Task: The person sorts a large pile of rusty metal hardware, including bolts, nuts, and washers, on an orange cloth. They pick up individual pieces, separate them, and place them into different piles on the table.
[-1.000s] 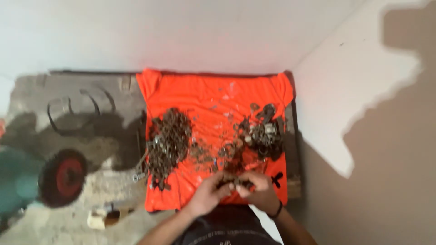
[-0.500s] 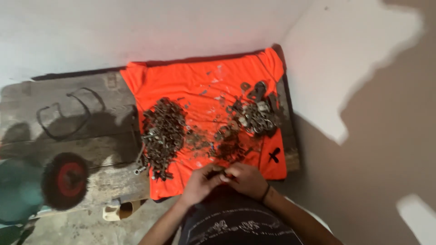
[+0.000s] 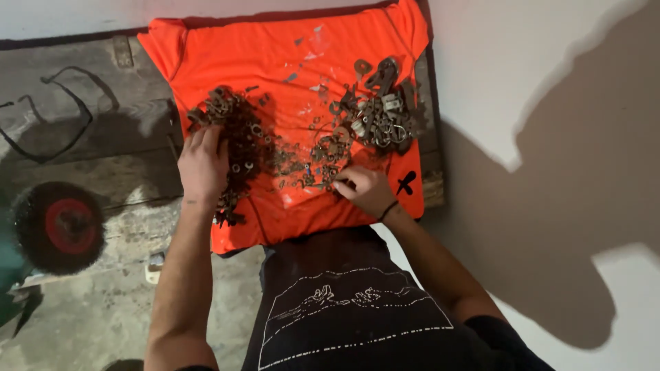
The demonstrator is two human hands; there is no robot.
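the small metal parts [image 3: 237, 148] under the left hand are dark, rusty brown bits: rings, washers and little bent pieces, tangled into a long heap that runs down the left half of an orange t-shirt [image 3: 275, 62] spread flat like a cloth. the pieces are too many and too small to count. there are three groupings on the shirt: this left heap, a thinner scatter [image 3: 316, 161] in the middle, and a pile of larger fittings [image 3: 381, 113] near the right edge, with rings, loops and flat plates, some paler grey than the rest.

the left hand [image 3: 203, 165] lies palm down on the left heap, fingers spread and curled into the pieces; whether it actually grips any of them cannot be told. the right hand [image 3: 364, 189] rests at the lower edge of the middle scatter, its fingers drawn together in a pinch at the small bits, though what is between the fingertips is too small to make out. a dark band sits on that wrist.

the one shirt, flecked with pale paint spots and bearing a black mark near the right hand, lies on a worn wooden board [image 3: 103, 124]. one black wheel with a red hub [image 3: 58, 227] lies on the concrete floor to the left. a white wall [image 3: 536, 69] stands to the right.
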